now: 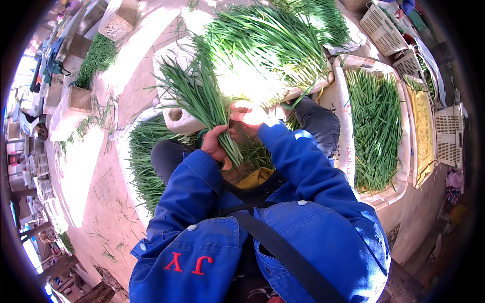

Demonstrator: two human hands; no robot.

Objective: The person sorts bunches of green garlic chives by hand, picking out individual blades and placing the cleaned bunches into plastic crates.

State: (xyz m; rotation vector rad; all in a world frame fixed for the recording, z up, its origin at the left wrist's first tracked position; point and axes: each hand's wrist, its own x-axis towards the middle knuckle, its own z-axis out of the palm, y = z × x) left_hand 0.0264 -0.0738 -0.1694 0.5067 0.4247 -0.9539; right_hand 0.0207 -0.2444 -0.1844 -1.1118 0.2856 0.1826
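Near and left of the large, sunlit pile of green stalks point(268, 40), you have a loose bunch point(199, 96) in front of you, its deep green blades fanning far-left and its paler ends pointing near. You seem to be evening it up; the next move likely calls for a steady hold. Your left hand point(214, 144) wraps its fingers around the stalks; glare hides whether your right hand point(248, 117) pinches any.

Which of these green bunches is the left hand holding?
The bunch fanning up and leftward from the left hand; the pile ahead and the greens in the white box at right lie outside that grip.
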